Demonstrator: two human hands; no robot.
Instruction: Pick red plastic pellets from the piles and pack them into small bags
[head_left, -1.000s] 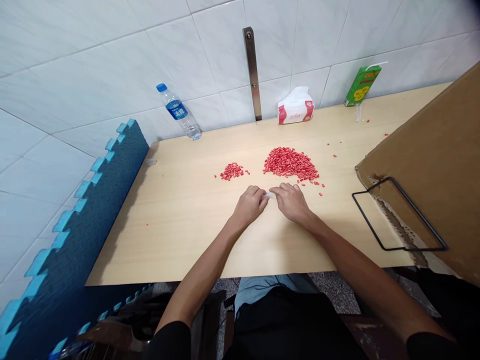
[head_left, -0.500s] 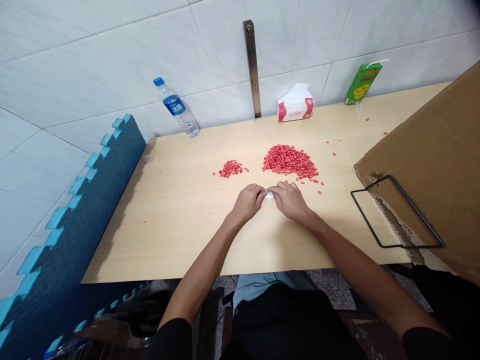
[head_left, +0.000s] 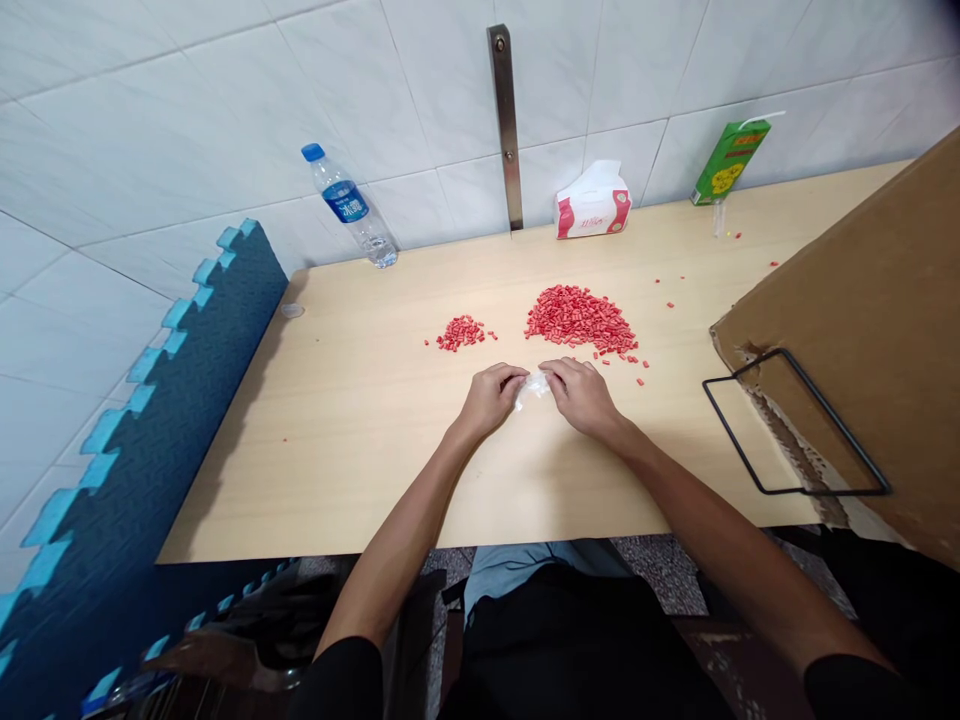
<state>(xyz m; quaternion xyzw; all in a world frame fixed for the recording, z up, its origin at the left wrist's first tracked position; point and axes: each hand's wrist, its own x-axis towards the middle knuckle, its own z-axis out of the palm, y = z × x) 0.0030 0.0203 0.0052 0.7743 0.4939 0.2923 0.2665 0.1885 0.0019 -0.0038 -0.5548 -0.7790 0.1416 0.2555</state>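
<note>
Here you are, both hands working close together, and the tips of your fingers are hard to read: folded in, small, partly behind your own knuckles. Your left hand (head_left: 491,398) pinches one side of the film (head_left: 534,388), your right hand (head_left: 577,392) pinches the other, though exactly where each thumb presses you can't make out. Whether the film touches the worktop (head_left: 360,440) or hangs just over it, you cannot tell either. Out at the right, the box (head_left: 862,300) runs off the edge; at left the mat (head_left: 142,460) is cut off too, and your sleeves (head_left: 345,675) leave at the bottom.

Now the film itself! Clear, whitish, thin and crumpled, bright with glints, its lower edge ragged between your hands. It sits on your side of the big pile (head_left: 577,318), all short red pieces heaped tight, with the small pile (head_left: 461,333) off to its left.
</note>
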